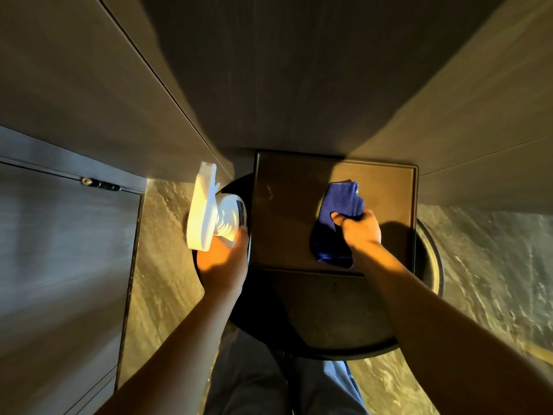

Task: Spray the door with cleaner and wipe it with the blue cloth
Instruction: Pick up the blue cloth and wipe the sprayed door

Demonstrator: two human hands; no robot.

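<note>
While both hands grip gear over a round table (431, 256), left hand (224, 259) fingers wrap the white spray bottle (209, 211), nozzle aimed fwd; right hand (360, 229) fingers clamp the blue cloth (332, 232), w/ the door (59, 250) off to the left, nearer the bottle.

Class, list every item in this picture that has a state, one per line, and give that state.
Spray bottle: gripped by left hand, tilted.
Blue cloth: bunched, gripped by right hand, over the square tray.
Door at left: closed.
</note>
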